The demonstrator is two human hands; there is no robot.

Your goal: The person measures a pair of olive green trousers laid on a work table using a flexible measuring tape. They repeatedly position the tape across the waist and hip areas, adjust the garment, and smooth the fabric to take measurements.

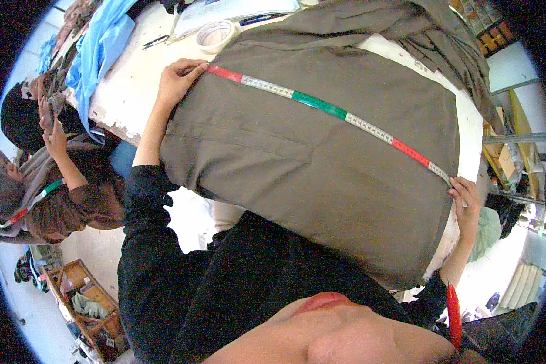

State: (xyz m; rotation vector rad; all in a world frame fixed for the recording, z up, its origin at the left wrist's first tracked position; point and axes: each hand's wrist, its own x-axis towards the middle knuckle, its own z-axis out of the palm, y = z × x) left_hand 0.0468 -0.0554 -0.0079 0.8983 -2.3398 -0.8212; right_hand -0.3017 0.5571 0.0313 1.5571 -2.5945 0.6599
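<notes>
A measuring tape [320, 104], banded in red, white and green, is stretched straight across a brown-grey garment [273, 155] on the table. My left hand [179, 82] pinches the red end of the tape at the garment's left edge, thumb and fingers together. At the right edge, lower down, my right hand [465, 197] grips the tape's white stretch between thumb and fingers. The cloth lies mostly flat under the tape, with some soft creases, and its near edge hangs toward me. More of the same brown-grey fabric is bunched at the far right.
A roll of tape [215, 36], pens [156, 41] and papers [236, 15] lie on the white table [124, 79] at the back. Blue cloth [103, 54] drapes over its left corner. At far left a co-worker [67, 194] handles brown cloth. A wooden crate [86, 297] stands lower left.
</notes>
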